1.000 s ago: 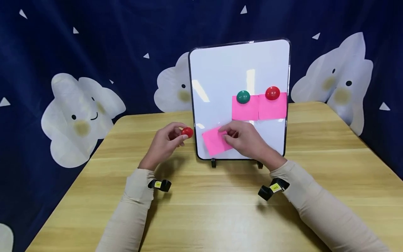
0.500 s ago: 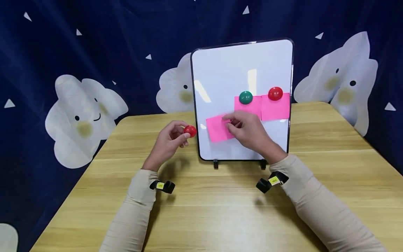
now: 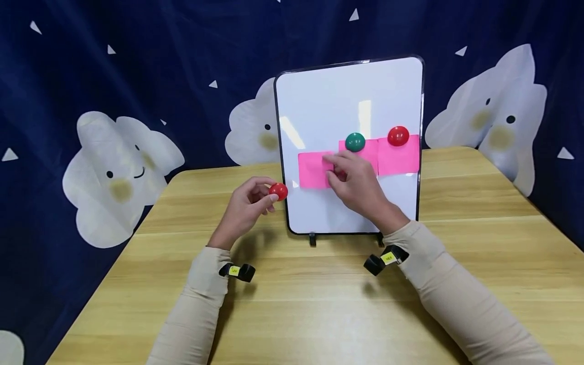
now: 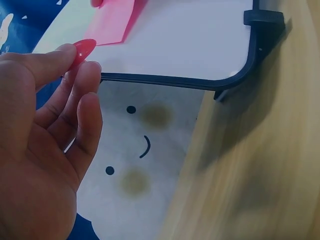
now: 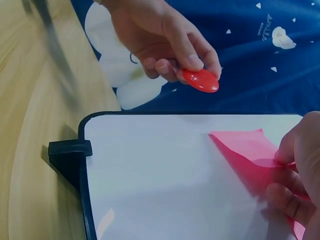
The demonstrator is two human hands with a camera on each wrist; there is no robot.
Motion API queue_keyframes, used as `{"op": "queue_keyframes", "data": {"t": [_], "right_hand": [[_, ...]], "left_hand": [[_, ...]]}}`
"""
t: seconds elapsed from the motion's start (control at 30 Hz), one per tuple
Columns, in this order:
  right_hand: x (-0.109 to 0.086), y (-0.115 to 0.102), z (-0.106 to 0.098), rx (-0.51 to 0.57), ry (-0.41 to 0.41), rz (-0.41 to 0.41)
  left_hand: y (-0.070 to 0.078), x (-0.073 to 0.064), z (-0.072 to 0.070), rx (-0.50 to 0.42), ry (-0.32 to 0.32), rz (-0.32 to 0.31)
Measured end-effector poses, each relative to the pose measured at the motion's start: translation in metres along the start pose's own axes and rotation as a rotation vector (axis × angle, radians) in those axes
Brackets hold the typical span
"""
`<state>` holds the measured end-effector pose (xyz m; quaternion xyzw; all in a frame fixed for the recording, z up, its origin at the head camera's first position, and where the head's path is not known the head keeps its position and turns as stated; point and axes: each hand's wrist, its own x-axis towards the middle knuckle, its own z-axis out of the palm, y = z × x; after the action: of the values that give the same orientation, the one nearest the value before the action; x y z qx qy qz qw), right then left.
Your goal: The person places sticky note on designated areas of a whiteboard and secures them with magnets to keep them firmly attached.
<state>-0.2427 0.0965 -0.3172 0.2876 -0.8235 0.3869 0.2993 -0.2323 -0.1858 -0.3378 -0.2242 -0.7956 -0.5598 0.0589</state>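
My left hand [image 3: 244, 208] pinches a red round magnet [image 3: 278, 191] between thumb and fingers, just off the left edge of the whiteboard [image 3: 315, 213]. With the thumb and fingers of my right hand [image 3: 358, 185] I hold a pink sticky note [image 3: 312, 170] by its right side against the board. In the right wrist view this note [image 5: 245, 145] bends away from the surface at the held side. Right of it hang two more pink notes, one under a green magnet [image 3: 355, 142], the other [image 3: 399, 159] under a red magnet [image 3: 398, 136]. My right hand partly covers the green magnet's note.
The whiteboard stands upright on small black feet [image 3: 312, 239] on a wooden table [image 3: 292, 304]. Behind the table hangs a dark blue curtain [image 3: 182, 76] printed with white clouds and triangles. Each wrist wears a small black camera [image 3: 237, 271].
My right hand has slid the pink note up the board and turned it from tilted to nearly level, beside the green magnet's note. The left hand stays nearly still with the red magnet.
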Motion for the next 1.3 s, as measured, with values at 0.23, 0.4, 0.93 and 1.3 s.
{"op": "queue_keyframes", "data": {"t": [0.23,0.4,0.93,1.3], "right_hand": [[0.003,0.000,-0.002,-0.102,0.043,-0.061],[0.003,0.000,-0.005,-0.176,0.035,-0.080],[0.005,0.000,-0.004,-0.387,0.020,-0.096],[0.006,0.000,0.001,-0.438,0.014,-0.105]], "left_hand": [[0.007,0.004,0.006,-0.005,-0.002,0.032],[0.012,0.005,0.014,0.007,0.007,0.057],[0.032,0.018,0.024,0.046,0.006,0.098],[0.039,0.024,0.020,0.027,0.028,0.135]]}}
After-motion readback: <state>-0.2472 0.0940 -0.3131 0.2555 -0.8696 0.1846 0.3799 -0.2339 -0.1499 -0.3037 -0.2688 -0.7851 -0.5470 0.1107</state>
